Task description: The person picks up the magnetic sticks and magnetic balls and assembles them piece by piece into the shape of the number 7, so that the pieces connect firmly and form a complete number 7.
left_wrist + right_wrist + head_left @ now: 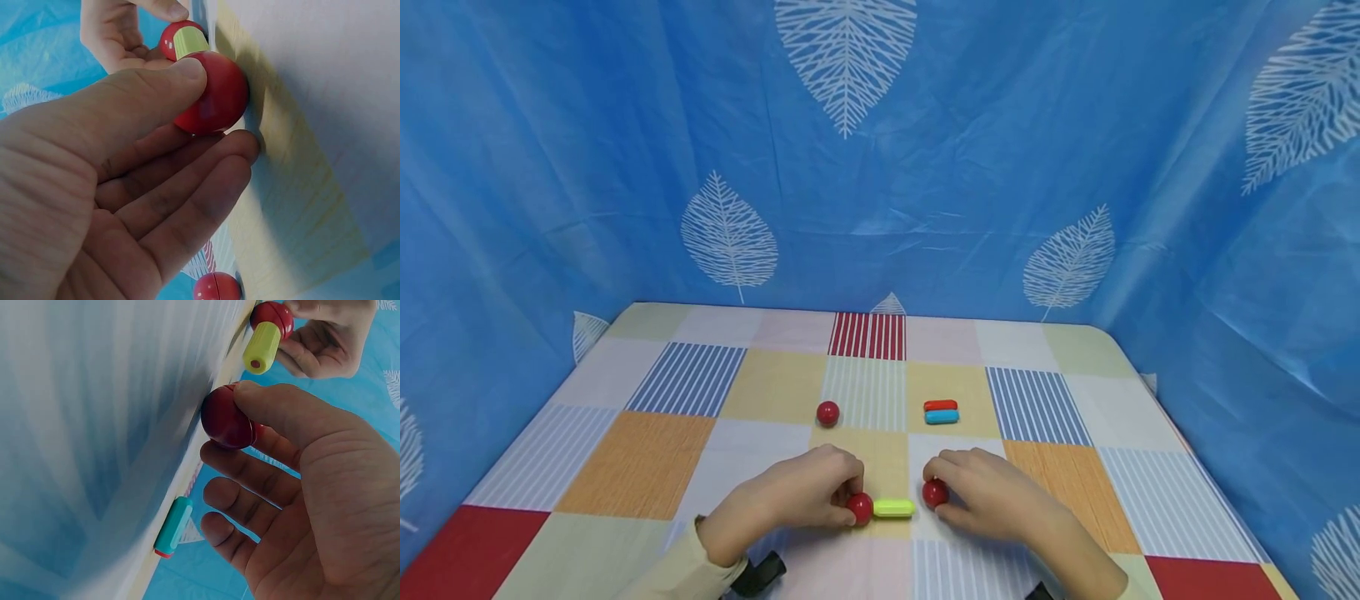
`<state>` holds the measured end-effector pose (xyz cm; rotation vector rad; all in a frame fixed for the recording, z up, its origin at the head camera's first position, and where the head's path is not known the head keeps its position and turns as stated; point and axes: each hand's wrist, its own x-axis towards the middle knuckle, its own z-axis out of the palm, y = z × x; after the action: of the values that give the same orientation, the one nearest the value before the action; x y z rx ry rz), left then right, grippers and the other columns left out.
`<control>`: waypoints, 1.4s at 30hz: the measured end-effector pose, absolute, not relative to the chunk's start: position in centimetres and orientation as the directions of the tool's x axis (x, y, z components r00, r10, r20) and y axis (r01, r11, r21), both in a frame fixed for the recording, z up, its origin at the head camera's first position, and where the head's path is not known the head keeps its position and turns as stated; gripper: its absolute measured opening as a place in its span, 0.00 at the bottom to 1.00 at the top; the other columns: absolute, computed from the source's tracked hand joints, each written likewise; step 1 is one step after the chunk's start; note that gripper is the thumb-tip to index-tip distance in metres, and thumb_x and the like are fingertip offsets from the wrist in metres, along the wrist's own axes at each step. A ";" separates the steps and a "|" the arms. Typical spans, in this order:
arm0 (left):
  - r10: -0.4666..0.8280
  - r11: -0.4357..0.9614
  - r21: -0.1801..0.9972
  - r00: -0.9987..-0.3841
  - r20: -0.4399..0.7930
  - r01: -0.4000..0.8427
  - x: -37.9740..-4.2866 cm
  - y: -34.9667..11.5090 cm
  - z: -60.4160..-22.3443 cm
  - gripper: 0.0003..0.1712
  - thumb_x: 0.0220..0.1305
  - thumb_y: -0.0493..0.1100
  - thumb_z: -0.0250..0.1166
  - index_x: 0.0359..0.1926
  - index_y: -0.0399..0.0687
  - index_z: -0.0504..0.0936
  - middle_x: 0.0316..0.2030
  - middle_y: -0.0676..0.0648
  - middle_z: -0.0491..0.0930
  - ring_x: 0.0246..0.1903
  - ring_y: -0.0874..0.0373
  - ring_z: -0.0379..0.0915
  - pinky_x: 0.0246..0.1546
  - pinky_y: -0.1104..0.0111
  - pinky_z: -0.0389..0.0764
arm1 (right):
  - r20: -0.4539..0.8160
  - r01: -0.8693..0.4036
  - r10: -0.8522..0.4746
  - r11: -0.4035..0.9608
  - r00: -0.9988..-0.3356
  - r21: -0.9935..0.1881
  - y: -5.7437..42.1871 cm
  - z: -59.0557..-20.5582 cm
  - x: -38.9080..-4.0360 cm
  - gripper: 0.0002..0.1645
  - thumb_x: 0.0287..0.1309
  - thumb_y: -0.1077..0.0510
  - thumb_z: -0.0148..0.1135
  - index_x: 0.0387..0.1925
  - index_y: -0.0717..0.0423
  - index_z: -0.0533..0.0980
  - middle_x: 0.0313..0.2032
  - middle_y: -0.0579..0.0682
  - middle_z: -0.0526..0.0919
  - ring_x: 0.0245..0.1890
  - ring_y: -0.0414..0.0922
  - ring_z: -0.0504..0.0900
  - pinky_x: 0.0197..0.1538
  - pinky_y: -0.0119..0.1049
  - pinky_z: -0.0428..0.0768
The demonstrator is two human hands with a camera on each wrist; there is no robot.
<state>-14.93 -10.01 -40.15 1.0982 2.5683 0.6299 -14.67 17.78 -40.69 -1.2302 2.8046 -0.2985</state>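
Note:
My left hand [816, 487] pinches a shiny red ball [861, 508] between thumb and fingers, low over the patchwork cloth. A yellow-green ridged stick [894, 508] extends rightward from this ball, one end against it; whether they are joined I cannot tell. In the right wrist view the stick's [262, 347] free end shows a small dark reddish spot. Across a narrow gap from that end, my right hand [992, 496] pinches a second red ball [936, 493]. The right wrist view shows this ball [226, 419] under the thumb, with the other fingers spread below.
A third red ball [827, 414] lies beyond the left hand. Farther back on the right, a red stick [941, 405] and a blue stick [942, 417] lie side by side. The checked tablecloth [655, 454] covers the table; blue leaf-patterned curtains [880, 192] surround its back and sides.

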 end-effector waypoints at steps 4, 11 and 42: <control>0.736 0.617 0.487 -0.673 -0.076 0.618 -15.0 -10.0 -40.1 0.10 0.51 0.42 0.75 0.28 0.52 0.79 0.22 0.61 0.72 0.23 0.69 0.66 0.25 0.77 0.72 | 0.031 -0.738 -0.749 0.643 -0.661 -0.202 17.6 -40.6 -14.5 0.15 0.54 0.50 0.69 0.43 0.45 0.76 0.34 0.33 0.75 0.31 0.32 0.71 0.41 0.35 0.76; 0.733 0.623 0.484 -0.674 -0.089 0.614 -15.0 -10.0 -40.2 0.10 0.52 0.43 0.75 0.29 0.52 0.79 0.22 0.60 0.72 0.23 0.69 0.66 0.25 0.77 0.72 | 0.007 -0.747 -0.763 0.632 -0.647 -0.206 17.4 -40.6 -14.2 0.15 0.56 0.48 0.68 0.43 0.43 0.76 0.34 0.31 0.74 0.31 0.31 0.71 0.41 0.34 0.76; 0.753 0.594 0.483 -0.655 -0.055 0.643 -15.0 -10.1 -40.1 0.10 0.52 0.41 0.75 0.29 0.50 0.80 0.23 0.61 0.73 0.24 0.69 0.69 0.26 0.79 0.72 | 0.013 -0.763 -0.783 0.602 -0.622 -0.234 17.1 -40.7 -13.6 0.15 0.54 0.48 0.70 0.42 0.43 0.75 0.32 0.30 0.72 0.30 0.30 0.69 0.40 0.32 0.74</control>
<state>-14.97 -10.08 -40.10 1.1492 2.5714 0.6292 -13.59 17.05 -40.68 -1.3205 2.7293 -0.3327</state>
